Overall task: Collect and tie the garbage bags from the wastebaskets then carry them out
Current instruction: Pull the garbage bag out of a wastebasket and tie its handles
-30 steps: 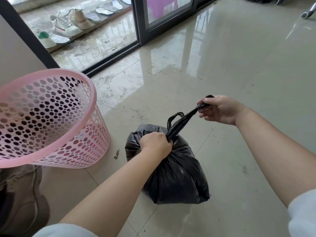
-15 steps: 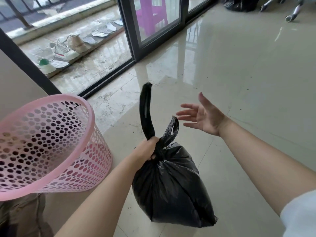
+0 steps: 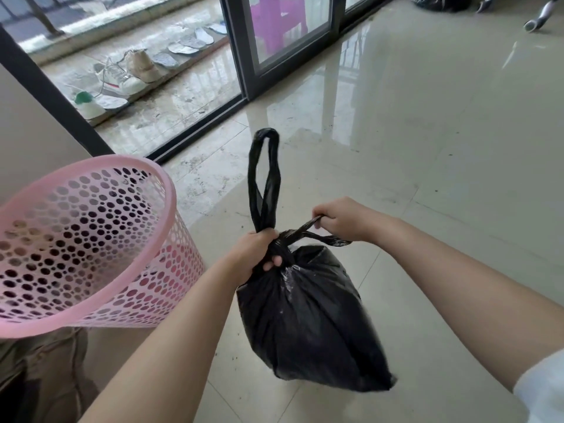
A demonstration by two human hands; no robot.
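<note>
A full black garbage bag (image 3: 308,322) hangs just above the glossy tiled floor, in front of me. My left hand (image 3: 258,256) is clenched around its gathered neck. One handle loop (image 3: 264,178) stands straight up from that fist. My right hand (image 3: 341,218) pinches the other handle strap (image 3: 302,230) and holds it out to the right. A pink perforated wastebasket (image 3: 91,239) stands at the left, tilted toward me, with no bag in it.
A dark-framed sliding glass door (image 3: 241,56) runs across the back, with shoes (image 3: 128,74) and insoles on the ledge outside. Another black bag (image 3: 439,1) and chair legs (image 3: 540,16) sit at the far top right. Tan fabric (image 3: 45,377) lies below the basket.
My right hand let go of one handle, opened, then closed on the other strap. My left hand shifted to the neck and the bag rose off the floor.
</note>
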